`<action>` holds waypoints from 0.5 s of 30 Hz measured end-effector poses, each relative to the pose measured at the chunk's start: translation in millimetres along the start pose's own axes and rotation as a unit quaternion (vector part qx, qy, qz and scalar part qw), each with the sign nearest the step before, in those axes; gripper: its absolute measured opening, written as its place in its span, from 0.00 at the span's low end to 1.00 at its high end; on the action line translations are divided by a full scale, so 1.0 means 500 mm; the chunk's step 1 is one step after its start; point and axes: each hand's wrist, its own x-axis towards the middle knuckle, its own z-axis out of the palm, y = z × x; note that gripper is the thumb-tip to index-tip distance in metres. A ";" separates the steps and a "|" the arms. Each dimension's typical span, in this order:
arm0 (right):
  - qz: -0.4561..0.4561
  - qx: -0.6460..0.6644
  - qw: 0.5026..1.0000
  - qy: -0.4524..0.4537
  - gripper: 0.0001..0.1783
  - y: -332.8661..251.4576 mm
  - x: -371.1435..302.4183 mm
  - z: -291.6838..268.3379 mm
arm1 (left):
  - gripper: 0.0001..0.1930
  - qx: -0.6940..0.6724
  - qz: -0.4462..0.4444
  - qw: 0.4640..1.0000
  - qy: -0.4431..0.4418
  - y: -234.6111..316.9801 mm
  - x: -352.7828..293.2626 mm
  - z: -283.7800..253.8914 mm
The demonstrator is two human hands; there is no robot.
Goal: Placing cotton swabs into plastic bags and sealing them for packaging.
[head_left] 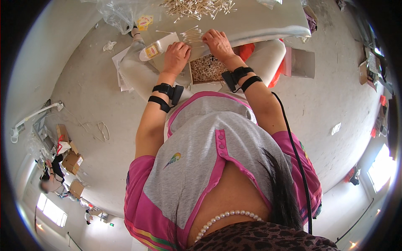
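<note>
My left hand (176, 56) rests palm-down on the near end of a clear flat plastic packet with a yellow label (157, 47), which lies on the grey table (268, 21). The fingers are curled down against it; whether they pinch anything underneath I cannot tell. My right hand (217, 44) lies just beside it, fingertips pressed on a small aligned bunch of white-tipped cotton swabs (191, 35), holding them flat against the table edge.

Status, as I judge it: the bunch is gathered and squared but lies outside the packet, so insertion is not yet done. A large loose heap of cotton swabs (197, 7) remains farther back on the table. An open brown cardboard box filled with swabs (207, 69) sits below the table edge, between my knees.
</note>
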 end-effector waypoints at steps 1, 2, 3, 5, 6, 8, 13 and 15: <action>0.004 0.002 1.000 0.001 0.06 0.000 0.000 0.000 | 0.03 0.000 0.000 1.000 0.000 0.000 0.000 0.001; 0.004 0.002 1.000 0.001 0.06 -0.001 0.000 0.000 | 0.03 0.000 -0.001 1.000 0.001 -0.001 0.001 0.002; 0.008 -0.001 1.000 0.000 0.06 -0.002 0.000 0.001 | 0.03 0.000 -0.003 1.000 0.001 -0.001 0.001 0.002; 0.011 -0.003 1.000 -0.001 0.06 -0.003 0.000 0.000 | 0.03 -0.003 -0.002 1.000 0.004 -0.001 0.001 0.002; 0.016 0.005 1.000 0.005 0.06 -0.003 0.000 0.001 | 0.03 -0.006 0.000 1.000 0.007 -0.002 0.000 0.004; 0.020 0.014 1.000 0.011 0.05 -0.003 -0.002 0.002 | 0.03 -0.008 0.001 1.000 0.009 -0.004 0.000 0.007; 0.046 -0.001 0.999 0.015 0.05 -0.003 -0.008 0.004 | 0.04 -0.003 0.005 1.000 0.004 -0.006 0.000 0.007; 0.046 -0.009 0.999 0.011 0.05 -0.002 -0.008 0.005 | 0.04 -0.002 0.008 1.000 0.007 -0.006 0.000 0.006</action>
